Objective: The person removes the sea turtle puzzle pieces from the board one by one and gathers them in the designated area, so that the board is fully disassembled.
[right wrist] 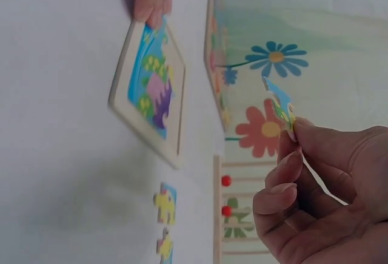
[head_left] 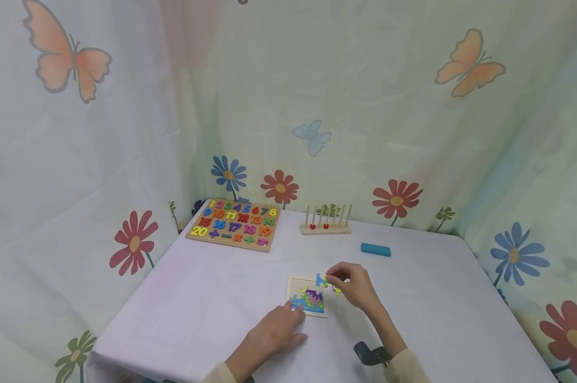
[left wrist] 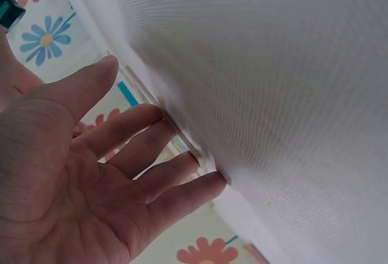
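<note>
Pinched in right hand (head_left: 354, 284), thumb against fingertips: puzzle piece (head_left: 321, 280), raised near far right corner of tray (head_left: 296, 285). Probably light, stiff; best taken by edges. Resting on tray, grasping nothing: left hand (head_left: 278, 327).

Puzzle tray (head_left: 295, 283) (partly filled), raised multicoloured piece (right wrist: 281, 105)

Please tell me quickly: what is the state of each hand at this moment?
Left hand: open, touching the puzzle tray.
Right hand: closed, pinching a puzzle piece between thumb and fingers.
</note>
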`<state>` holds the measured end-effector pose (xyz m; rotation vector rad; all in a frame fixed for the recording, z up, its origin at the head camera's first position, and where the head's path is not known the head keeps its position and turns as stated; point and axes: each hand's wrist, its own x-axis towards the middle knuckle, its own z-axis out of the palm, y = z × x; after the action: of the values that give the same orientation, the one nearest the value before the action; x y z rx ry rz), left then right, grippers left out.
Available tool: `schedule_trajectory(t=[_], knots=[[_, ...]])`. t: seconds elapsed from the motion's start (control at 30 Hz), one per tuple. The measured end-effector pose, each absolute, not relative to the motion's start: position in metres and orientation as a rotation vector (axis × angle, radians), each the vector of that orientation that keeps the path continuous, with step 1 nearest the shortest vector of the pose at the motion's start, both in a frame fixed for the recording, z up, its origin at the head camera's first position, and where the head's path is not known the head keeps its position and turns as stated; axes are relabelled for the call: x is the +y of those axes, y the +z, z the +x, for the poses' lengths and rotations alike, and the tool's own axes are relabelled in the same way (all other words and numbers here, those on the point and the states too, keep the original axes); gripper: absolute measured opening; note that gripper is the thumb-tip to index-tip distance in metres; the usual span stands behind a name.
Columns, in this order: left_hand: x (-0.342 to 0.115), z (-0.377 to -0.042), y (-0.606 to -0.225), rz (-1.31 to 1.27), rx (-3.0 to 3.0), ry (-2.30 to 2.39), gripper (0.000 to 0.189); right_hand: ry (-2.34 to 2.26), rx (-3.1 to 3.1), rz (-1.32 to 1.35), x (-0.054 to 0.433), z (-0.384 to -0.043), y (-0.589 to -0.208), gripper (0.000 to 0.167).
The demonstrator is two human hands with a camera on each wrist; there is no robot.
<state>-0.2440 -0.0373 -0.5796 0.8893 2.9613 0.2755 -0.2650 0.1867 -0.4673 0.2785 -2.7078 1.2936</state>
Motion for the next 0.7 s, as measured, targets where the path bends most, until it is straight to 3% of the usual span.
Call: schedule_trajectory(t=[0.17,0.43,0.7], knots=[[-0.037,-0.236,-0.565,0.891,2.971,0.278,0.051,1.281,-2.735,0.208,0.196,-0.263,-0.47,0.004],[-0.039,-0.207,-0.502,0.808,2.942,0.269,0.045,1.296,-2.766,0.159,0.202,-0.264,-0.478,0.005],[-0.039,-0.213,-0.515,0.837,2.93,0.313,0.045,1.282,-2.828,0.061,0.212,-0.265,-0.498,0.006]])
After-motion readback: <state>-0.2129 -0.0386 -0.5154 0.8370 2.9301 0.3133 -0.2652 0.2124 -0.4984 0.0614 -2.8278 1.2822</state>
